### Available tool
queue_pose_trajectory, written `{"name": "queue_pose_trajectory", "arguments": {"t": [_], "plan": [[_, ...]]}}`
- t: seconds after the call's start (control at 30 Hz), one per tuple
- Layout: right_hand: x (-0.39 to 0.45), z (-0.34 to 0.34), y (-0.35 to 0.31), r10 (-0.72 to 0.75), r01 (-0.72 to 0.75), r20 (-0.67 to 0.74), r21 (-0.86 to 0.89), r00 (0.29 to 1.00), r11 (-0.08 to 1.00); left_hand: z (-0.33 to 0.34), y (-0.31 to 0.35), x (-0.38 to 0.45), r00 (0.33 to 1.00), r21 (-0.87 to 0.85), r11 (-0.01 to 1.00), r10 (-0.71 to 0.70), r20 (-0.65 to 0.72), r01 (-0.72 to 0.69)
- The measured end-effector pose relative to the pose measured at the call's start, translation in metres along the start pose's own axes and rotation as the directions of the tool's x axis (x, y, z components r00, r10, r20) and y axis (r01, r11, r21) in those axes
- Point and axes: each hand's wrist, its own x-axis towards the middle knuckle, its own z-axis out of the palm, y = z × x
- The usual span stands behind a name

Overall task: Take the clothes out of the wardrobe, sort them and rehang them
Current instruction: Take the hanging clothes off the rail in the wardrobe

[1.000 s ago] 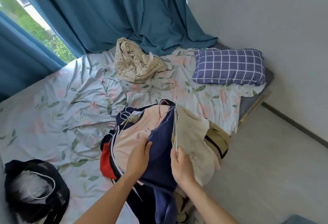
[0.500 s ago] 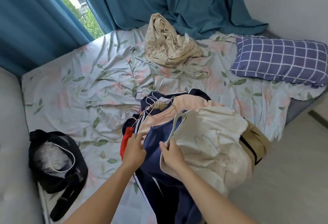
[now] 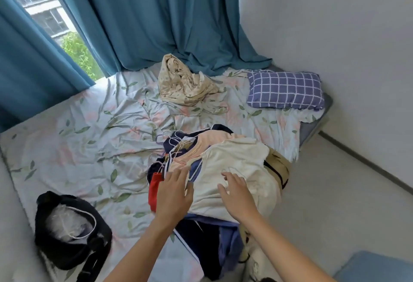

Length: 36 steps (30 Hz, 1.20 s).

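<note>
Cream fabric tops the pile of clothes (image 3: 223, 170), which lies with its wire hangers (image 3: 176, 141) on the near edge of the bed (image 3: 89, 138). Both hands hover over it with fingers spread and holding nothing: the left hand (image 3: 173, 194) by the red garment (image 3: 154, 190), the right hand (image 3: 237, 197) above the cream top (image 3: 241, 165). A black bag (image 3: 71, 232) lies to the left.

Both hands, left (image 3: 173, 194) and right (image 3: 237, 195), reach forward, fingers spread.
</note>
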Motion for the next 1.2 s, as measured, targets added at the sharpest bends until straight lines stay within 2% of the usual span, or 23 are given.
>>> {"name": "queue_pose_trajectory", "arguments": {"t": [0.13, 0.3, 0.4, 0.53, 0.7, 0.9, 1.0, 1.2], "plan": [[-0.084, -0.054, 0.013, 0.043, -0.062, -0.236, -0.072, 0.971, 0.995, -0.008, 0.070, -0.022, 0.965, -0.023, 0.966, 0.257, 0.050, -0.256], [-0.204, -0.107, 0.052, 0.191, -0.220, -0.481, -0.005, 0.856, 0.975, -0.002, 0.177, -0.048, 0.835, -0.042, 0.846, 0.532, 0.143, -0.532], [-0.289, -0.124, 0.083, 0.291, -0.333, -0.615, 0.049, 0.733, 0.942, 0.002, 0.253, -0.080, 0.690, -0.074, 0.707, 0.704, 0.166, -0.703], [-0.403, -0.124, 0.115, 0.418, -0.462, -0.750, 0.169, 0.513, 0.870, 0.008, 0.342, -0.146, 0.470, -0.134, 0.494, 0.865, 0.174, -0.859], [-0.539, -0.095, 0.147, 0.584, -0.560, -0.777, 0.384, 0.233, 0.734, 0.025, 0.412, -0.267, 0.209, -0.240, 0.248, 0.961, 0.179, -0.939], [-0.691, -0.057, 0.185, 0.664, -0.593, -0.747, 0.524, 0.024, 0.611, 0.054, 0.470, -0.420, -0.040, -0.383, 0.033, 0.983, 0.181, -0.923], [-0.764, -0.041, 0.202, 0.692, -0.597, -0.718, 0.589, -0.077, 0.545, 0.070, 0.502, -0.491, -0.138, -0.411, -0.056, 0.976, 0.171, -0.910], [-0.887, -0.009, 0.220, 0.700, -0.603, -0.661, 0.683, -0.270, 0.412, 0.088, 0.555, -0.611, -0.294, -0.405, -0.175, 0.922, 0.253, -0.898]]}}
